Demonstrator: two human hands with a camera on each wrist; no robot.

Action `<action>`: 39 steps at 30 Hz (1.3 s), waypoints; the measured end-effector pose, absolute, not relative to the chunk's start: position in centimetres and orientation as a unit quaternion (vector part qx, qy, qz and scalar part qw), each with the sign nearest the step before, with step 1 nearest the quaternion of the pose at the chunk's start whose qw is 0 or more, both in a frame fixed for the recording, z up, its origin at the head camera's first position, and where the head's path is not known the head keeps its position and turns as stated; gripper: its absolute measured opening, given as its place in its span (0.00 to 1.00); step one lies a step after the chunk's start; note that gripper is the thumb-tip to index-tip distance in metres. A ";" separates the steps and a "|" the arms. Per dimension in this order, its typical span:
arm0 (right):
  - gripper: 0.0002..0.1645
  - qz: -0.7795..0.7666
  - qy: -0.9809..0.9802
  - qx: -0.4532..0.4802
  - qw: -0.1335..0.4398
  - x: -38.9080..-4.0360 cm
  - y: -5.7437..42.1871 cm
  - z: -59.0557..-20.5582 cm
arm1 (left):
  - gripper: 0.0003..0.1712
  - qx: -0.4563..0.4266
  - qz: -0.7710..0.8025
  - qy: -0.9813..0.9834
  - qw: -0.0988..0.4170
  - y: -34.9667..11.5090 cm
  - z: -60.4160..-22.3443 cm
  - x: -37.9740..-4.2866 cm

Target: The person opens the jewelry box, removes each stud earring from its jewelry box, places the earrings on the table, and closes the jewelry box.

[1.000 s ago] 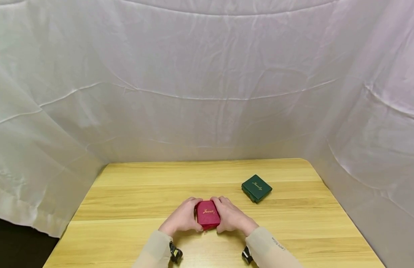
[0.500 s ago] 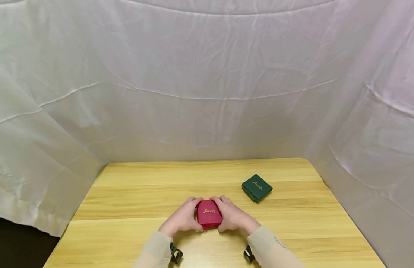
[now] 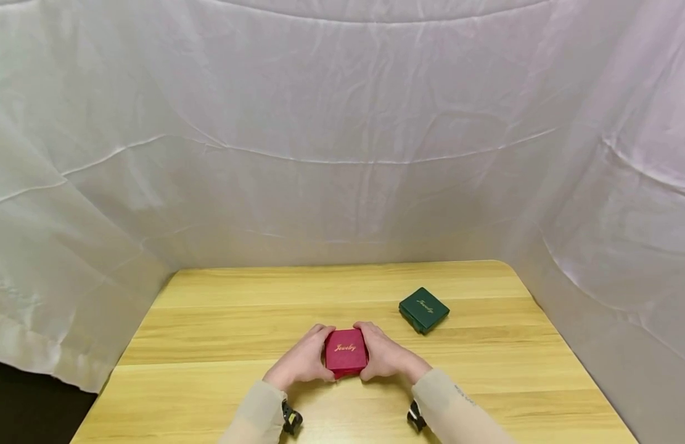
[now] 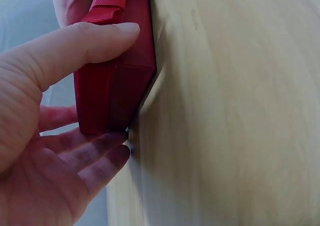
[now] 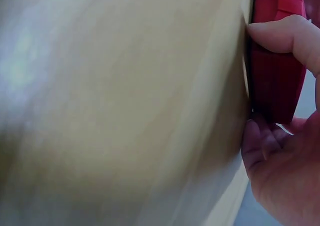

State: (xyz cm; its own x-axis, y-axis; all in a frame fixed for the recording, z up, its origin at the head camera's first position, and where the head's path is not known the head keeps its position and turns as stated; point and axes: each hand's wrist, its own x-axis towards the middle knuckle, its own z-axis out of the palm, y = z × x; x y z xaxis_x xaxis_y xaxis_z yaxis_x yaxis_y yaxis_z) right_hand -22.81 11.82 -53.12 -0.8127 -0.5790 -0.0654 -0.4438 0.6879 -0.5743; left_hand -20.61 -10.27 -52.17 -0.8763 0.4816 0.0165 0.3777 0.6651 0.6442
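A red jewelry box (image 3: pixel 344 350) with gold lettering on its lid lies closed on the wooden table, near the front middle. From its left side my left hand (image 3: pixel 306 357) grips it, thumb at the near face and fingers round the far side. On the right, my right hand (image 3: pixel 385 354) holds it the same way. A red ribbon tab (image 4: pixel 109 4) shows on the box's near face in the left wrist view, close to the left thumb (image 4: pixel 100 43). In the right wrist view the right thumb (image 5: pixel 275 34) presses the same face.
A closed green jewelry box (image 3: pixel 424 310) with gold lettering sits turned at an angle, farther back and to the right. Pale cloth (image 3: pixel 353 148) hangs behind and on both sides of the wooden table (image 3: pixel 220 333).
My right hand has shifted slightly to the right, and more of the red box's lid shows between the hands. The left hand has stayed nearly still.
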 end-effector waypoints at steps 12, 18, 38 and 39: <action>0.58 -0.246 0.917 -0.293 0.110 -23.0 11.7 -53.2 | 0.51 0.244 0.323 0.912 0.072 -10.4 -51.5 -21.3; 0.57 -0.231 0.923 -0.290 0.105 -22.8 11.5 -53.0 | 0.50 0.248 0.316 0.913 0.076 -10.5 -51.3 -21.6; 0.59 -0.216 0.924 -0.299 0.098 -22.8 11.6 -52.9 | 0.49 0.267 0.308 0.912 0.040 -10.4 -51.9 -21.2; 0.59 -0.215 0.924 -0.299 0.099 -22.7 11.6 -52.8 | 0.49 0.267 0.306 0.913 0.039 -10.4 -51.9 -21.2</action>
State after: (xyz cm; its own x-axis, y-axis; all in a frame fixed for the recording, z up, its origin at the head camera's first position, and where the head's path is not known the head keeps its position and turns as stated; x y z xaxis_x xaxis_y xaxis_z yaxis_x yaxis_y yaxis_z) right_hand -22.75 11.62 -52.83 -0.8019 -0.5950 -0.0542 -0.5097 0.7286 -0.4575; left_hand -21.24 -10.40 -51.93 -0.8540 0.5122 0.0919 0.4643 0.6702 0.5790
